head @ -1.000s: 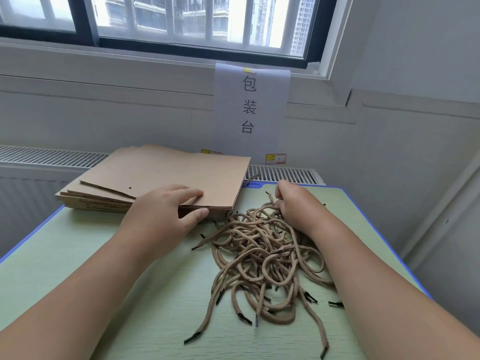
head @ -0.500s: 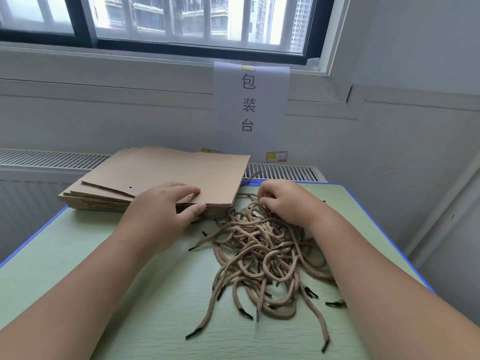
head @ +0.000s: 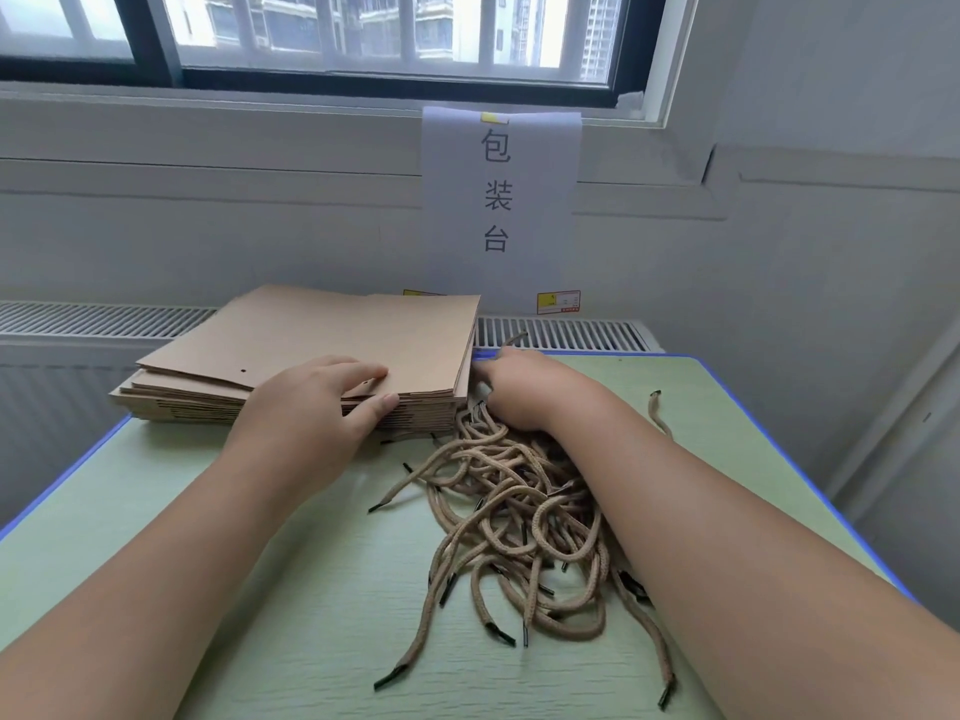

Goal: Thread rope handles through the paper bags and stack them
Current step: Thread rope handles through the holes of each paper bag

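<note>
Stack of flat paper bags at 10 o'clock on the green counter. The left hand lays its fingers on the top bag with the thumb against the near edge, a light pinching grip on the uppermost bags. Tangled rope handles lie from centre toward 4 o'clock. The right hand rests over their far end, beside the stack's right edge. Its fingers are hidden, so its grip cannot be told.
</note>
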The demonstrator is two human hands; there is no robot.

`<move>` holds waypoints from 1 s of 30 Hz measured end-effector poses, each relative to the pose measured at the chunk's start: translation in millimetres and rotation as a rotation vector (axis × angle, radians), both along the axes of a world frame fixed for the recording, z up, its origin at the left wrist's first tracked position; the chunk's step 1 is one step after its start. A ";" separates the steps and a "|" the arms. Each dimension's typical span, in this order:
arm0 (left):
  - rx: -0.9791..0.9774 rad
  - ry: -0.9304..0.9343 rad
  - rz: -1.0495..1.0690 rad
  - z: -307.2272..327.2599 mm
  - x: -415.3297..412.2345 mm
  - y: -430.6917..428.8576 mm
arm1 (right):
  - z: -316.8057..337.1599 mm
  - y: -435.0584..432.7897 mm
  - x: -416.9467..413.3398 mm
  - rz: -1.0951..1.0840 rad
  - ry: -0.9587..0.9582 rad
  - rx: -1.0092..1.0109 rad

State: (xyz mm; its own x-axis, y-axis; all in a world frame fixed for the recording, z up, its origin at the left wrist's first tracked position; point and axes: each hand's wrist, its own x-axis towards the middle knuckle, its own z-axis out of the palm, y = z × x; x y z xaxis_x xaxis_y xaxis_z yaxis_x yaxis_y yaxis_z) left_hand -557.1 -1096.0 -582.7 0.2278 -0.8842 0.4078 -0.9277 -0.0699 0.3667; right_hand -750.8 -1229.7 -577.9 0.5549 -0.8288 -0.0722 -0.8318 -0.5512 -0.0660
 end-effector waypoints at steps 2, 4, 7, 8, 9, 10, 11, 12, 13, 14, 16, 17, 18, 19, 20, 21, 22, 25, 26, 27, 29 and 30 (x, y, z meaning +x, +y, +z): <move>0.006 -0.005 -0.003 0.2 0.3 -0.6 | 0.4 1.7 -2.8 0.000 0.025 0.016; 0.011 -0.006 -0.008 0.6 -0.7 -0.4 | 1.9 6.3 -7.1 0.004 -0.009 0.019; 0.015 -0.001 -0.011 1.4 -1.0 0.7 | 2.4 15.0 -14.2 0.006 -0.038 -0.031; 0.016 0.001 -0.014 1.6 -1.0 1.0 | 3.3 19.5 -16.8 0.008 -0.029 -0.043; 0.016 0.000 -0.016 1.9 -1.2 1.2 | 4.7 24.5 -19.1 0.013 -0.019 -0.043; 0.017 -0.002 -0.016 2.2 -1.4 1.3 | 6.8 30.3 -21.0 0.021 -0.011 -0.032; 0.020 -0.002 -0.017 2.5 -1.7 1.4 | 8.3 35.8 -22.6 0.028 -0.007 -0.017; 0.026 0.002 -0.019 2.6 -1.9 1.6 | 10.1 41.6 -24.1 0.033 -0.004 0.004; 0.032 0.006 -0.025 2.7 -1.9 1.8 | 11.9 47.0 -25.9 0.039 -0.004 0.031; 0.037 0.006 -0.034 2.7 -1.6 2.1 | 14.5 52.4 -28.1 0.051 -0.002 0.062; 0.044 0.007 -0.052 3.3 -1.6 3.1 | 21.0 61.8 -33.9 0.078 -0.006 0.140; 0.046 0.009 -0.058 4.0 -1.9 3.9 | 24.6 65.8 -37.3 0.092 -0.017 0.178; 0.048 0.010 -0.062 5.1 -2.8 4.6 | 28.5 69.2 -40.7 0.098 -0.038 0.205; 0.051 0.007 -0.064 6.3 -4.0 5.2 | 32.2 71.7 -44.6 0.093 -0.070 0.220; 0.053 0.001 -0.066 7.3 -5.3 5.7 | 35.3 73.2 -48.5 0.078 -0.112 0.226; 0.054 -0.007 -0.070 7.9 -6.1 5.6 | 37.6 73.8 -52.1 0.056 -0.161 0.225; 0.052 -0.012 -0.073 8.0 -6.4 5.5 | 39.3 74.1 -55.8 0.036 -0.206 0.215; 0.038 0.007 -0.077 7.3 -4.1 4.1 | 39.9 71.1 -64.9 -0.020 -0.345 0.122; 0.033 0.011 -0.075 7.4 -3.2 3.9 | 38.8 69.1 -67.4 -0.037 -0.423 0.092; 0.029 0.012 -0.076 7.5 -2.4 4.0 | 37.7 67.5 -69.5 -0.048 -0.530 0.079; 0.018 0.012 -0.084 8.2 -0.7 3.5 | 37.0 66.1 -72.9 -0.064 -0.800 0.112; 0.012 0.017 -0.087 8.2 0.5 3.9 | 38.3 66.2 -73.9 -0.068 -0.936 0.151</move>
State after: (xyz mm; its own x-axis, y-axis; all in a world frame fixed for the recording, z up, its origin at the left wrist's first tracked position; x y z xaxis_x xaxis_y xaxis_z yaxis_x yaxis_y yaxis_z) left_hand -556.6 -1092.2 -574.4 0.1570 -0.9058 0.3936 -0.9242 0.0057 0.3818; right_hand -824.7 -1163.6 -539.6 0.3927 -0.8796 0.2684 -0.4349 -0.4347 -0.7886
